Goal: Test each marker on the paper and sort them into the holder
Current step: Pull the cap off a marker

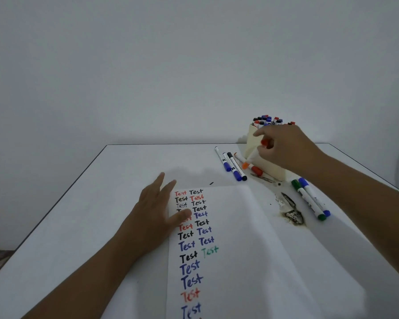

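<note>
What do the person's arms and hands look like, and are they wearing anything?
Both arms are bare all the way to the picture's edge: no sleeves show. The left hand and the right hand wear no gloves, and no rings, watch or bracelet can be seen. The fingers are slim, with short nails.

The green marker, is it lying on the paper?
No, the green marker lies on the bare table to the right of the paper, beside a blue marker.
</note>
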Action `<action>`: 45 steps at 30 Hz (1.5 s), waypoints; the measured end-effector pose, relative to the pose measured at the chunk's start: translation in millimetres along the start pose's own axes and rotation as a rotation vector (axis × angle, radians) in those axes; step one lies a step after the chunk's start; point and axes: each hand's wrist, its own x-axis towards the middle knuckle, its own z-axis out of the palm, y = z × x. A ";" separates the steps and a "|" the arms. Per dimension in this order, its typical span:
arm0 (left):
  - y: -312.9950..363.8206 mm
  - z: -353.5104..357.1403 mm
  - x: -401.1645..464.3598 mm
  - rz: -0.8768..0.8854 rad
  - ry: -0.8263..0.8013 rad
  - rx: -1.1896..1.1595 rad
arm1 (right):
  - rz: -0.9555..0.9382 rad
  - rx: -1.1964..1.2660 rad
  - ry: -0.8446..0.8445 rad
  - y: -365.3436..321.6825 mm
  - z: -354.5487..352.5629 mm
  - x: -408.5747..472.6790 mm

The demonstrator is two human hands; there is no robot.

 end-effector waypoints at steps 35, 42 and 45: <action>4.3 -7.1 -10.3 0.061 0.158 -0.370 | 0.101 0.975 -0.023 -121.6 48.9 -78.4; 11.4 -13.3 -17.2 0.090 0.134 -0.354 | -0.555 -0.247 0.143 -104.0 61.9 -73.6; 13.2 -13.0 -19.0 0.087 0.116 -0.359 | -0.645 -0.325 0.150 -111.0 66.9 -72.4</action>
